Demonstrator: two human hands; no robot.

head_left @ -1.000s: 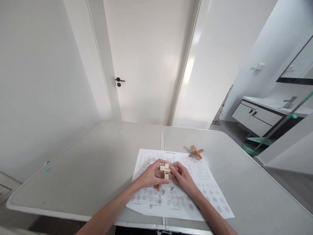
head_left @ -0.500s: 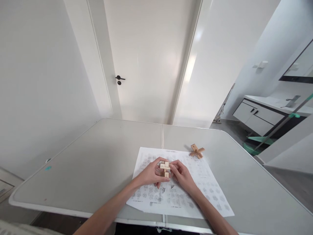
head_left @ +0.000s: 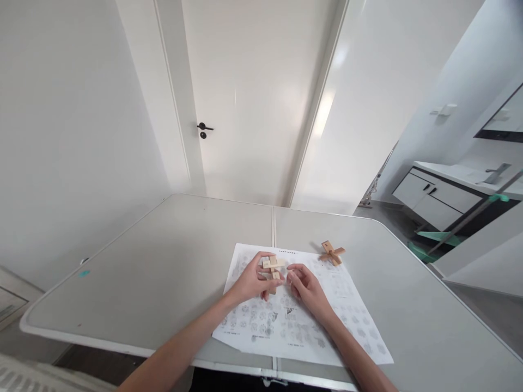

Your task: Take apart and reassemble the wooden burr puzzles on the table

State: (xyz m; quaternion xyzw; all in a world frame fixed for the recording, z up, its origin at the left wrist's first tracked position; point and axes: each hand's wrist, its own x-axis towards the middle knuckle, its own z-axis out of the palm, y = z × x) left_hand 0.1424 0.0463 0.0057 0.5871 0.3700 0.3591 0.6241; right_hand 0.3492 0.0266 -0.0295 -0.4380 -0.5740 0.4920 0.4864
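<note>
My left hand [head_left: 252, 281] grips a small interlocking wooden block puzzle [head_left: 272, 265] just above a printed instruction sheet [head_left: 302, 321] on the grey table [head_left: 163, 261]. My right hand [head_left: 306, 287] hovers a finger's width to the right of the puzzle, fingers loosely curled, holding nothing that I can see. A second wooden cross-shaped puzzle [head_left: 332, 253] lies on the table by the sheet's far right corner, beyond my right hand.
The table has a centre seam [head_left: 273, 223] and a rounded far right corner. A white door with a black handle [head_left: 203, 128] stands behind it. To the right a bathroom cabinet [head_left: 437, 196] and a green-trimmed mop [head_left: 433, 239] show through an opening.
My right hand has come off the wooden puzzle, which stays in my left hand and has tilted slightly. The camera view has shifted a little.
</note>
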